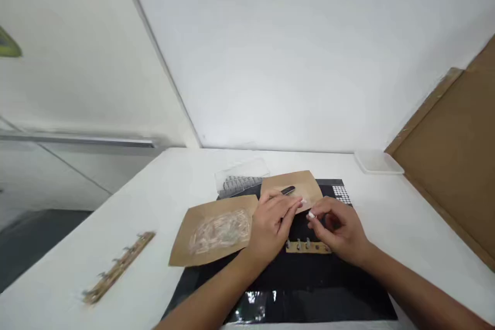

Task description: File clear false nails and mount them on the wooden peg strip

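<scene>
My left hand (273, 221) is closed, with thumb and forefinger pressed together over the edge of a brown paper tray (282, 181). What sits between those fingertips is too small to make out. A dark slim tool (288, 190) shows just behind the fingers; I cannot tell if it is held or lying in the tray. My right hand (342, 229) pinches a small white piece (311, 214), a little apart from the left fingertips. Below both hands lies a cardboard strip (301, 247) with several small metal parts standing in it, its right end partly beneath the right hand.
A second brown tray (180, 247) holds many small clear pieces. Behind it lies a clear plastic container (243, 172) with metal parts. Another strip with metal parts (119, 268) lies left on the white table. A black mat (309, 289), translucent tray (379, 162) and cardboard panel (456, 165) surround the workspace.
</scene>
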`<control>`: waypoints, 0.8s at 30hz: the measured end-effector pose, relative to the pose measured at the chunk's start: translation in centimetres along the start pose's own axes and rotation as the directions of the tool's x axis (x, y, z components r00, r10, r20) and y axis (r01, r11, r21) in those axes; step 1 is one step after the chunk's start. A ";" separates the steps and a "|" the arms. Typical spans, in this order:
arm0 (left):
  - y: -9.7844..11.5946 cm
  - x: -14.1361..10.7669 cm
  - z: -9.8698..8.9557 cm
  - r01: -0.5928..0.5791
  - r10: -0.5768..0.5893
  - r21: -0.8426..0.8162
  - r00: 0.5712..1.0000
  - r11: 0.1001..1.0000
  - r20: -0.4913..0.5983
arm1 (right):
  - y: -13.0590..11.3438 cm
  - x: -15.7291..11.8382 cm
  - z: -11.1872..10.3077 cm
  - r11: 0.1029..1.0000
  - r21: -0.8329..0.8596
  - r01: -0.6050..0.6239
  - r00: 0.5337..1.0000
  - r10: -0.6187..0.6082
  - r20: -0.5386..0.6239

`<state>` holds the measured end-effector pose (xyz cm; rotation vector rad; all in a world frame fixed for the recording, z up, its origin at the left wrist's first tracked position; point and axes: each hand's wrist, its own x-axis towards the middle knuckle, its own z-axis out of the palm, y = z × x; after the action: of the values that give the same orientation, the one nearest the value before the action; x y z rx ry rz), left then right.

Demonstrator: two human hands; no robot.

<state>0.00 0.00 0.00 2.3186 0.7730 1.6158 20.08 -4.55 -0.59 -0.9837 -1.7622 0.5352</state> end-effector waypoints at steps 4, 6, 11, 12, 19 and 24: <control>-0.2 -0.4 0.1 0.001 -0.001 -0.020 1.000 1.000 0.028 | 2.0 -0.7 0.1 0.998 0.012 -0.069 0.997 0.069 -0.040; -0.1 -0.4 0.1 -0.010 0.010 -0.006 1.000 1.000 0.016 | 2.4 -0.9 0.0 0.998 -0.001 -0.068 0.996 0.068 -0.051; 0.5 -0.1 -0.1 -0.002 0.002 -0.002 1.000 1.000 0.028 | 1.7 -1.0 -0.1 0.993 -0.089 0.072 0.990 -0.082 -0.112; 0.6 -0.1 -0.1 -0.001 0.001 -0.011 0.999 1.000 0.035 | 1.4 -1.0 -0.1 0.988 -0.109 0.110 0.986 -0.123 -0.112; 0.6 -0.5 0.0 0.032 -0.031 -0.006 0.994 0.999 0.101 | 1.4 -0.7 0.0 0.968 -0.169 0.183 0.972 -0.204 -0.113; 0.2 -0.5 0.0 0.036 -0.039 0.022 0.989 0.999 0.140 | 1.6 -0.7 0.0 0.971 -0.172 0.166 0.975 -0.188 -0.122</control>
<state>-0.03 -0.48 -0.36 2.3854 0.7983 1.4178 20.82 -4.19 -2.18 -0.9383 -1.7676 0.2090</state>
